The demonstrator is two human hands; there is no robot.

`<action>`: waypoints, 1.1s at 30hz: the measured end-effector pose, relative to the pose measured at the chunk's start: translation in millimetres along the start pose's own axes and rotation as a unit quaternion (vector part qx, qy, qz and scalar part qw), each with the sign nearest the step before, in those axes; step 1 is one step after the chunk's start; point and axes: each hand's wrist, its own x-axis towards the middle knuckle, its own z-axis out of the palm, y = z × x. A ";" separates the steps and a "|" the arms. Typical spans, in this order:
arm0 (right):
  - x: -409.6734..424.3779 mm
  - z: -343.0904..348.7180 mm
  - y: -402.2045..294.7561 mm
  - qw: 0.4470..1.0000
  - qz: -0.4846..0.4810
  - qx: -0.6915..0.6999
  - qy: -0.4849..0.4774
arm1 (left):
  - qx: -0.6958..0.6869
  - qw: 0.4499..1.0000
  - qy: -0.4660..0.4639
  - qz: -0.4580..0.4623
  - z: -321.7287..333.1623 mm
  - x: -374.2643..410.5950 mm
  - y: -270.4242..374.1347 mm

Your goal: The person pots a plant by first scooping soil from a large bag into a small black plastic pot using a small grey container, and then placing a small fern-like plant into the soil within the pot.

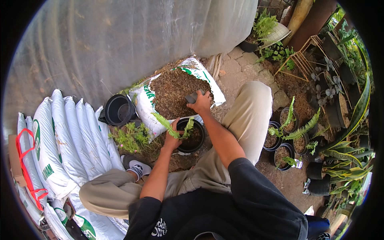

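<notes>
An opened white plastic sack point(147, 120) lies before me with brown potting mix point(177, 88) showing in its torn top. My right hand point(200, 102) grips a small dark cup-like scoop point(191, 97) over the right part of the mix. Below the sack stands a round black plastic pot point(202, 139) with dark soil inside. At its left rim, my left hand point(173, 135) holds a fern seedling point(165, 122), whose fronds lean over the rim and the sack's edge. The fern's roots are hidden, and how the fingers meet its stem cannot be told.
Empty black pots point(120, 110) sit left of the sack, above a flowering plant point(132, 138). Filled white sacks point(67, 135) line the left side. Potted ferns point(283, 156) stand right of my knee, and snake plants point(342, 162) farther right. Plastic sheeting point(120, 45) hangs behind.
</notes>
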 end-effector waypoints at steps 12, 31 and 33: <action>-5.9 13.5 -19.9 0.994 -0.004 0.095 -0.059 | 0.011 1.000 0.001 0.014 -4.3 -0.6 4.1; 4.5 39.1 -23.8 0.986 0.060 0.144 -0.060 | -0.106 0.991 0.078 0.016 6.3 -2.1 -5.2; 5.7 38.7 -24.0 0.986 0.063 0.135 -0.072 | -0.122 0.989 0.086 -0.005 10.1 -4.6 -8.4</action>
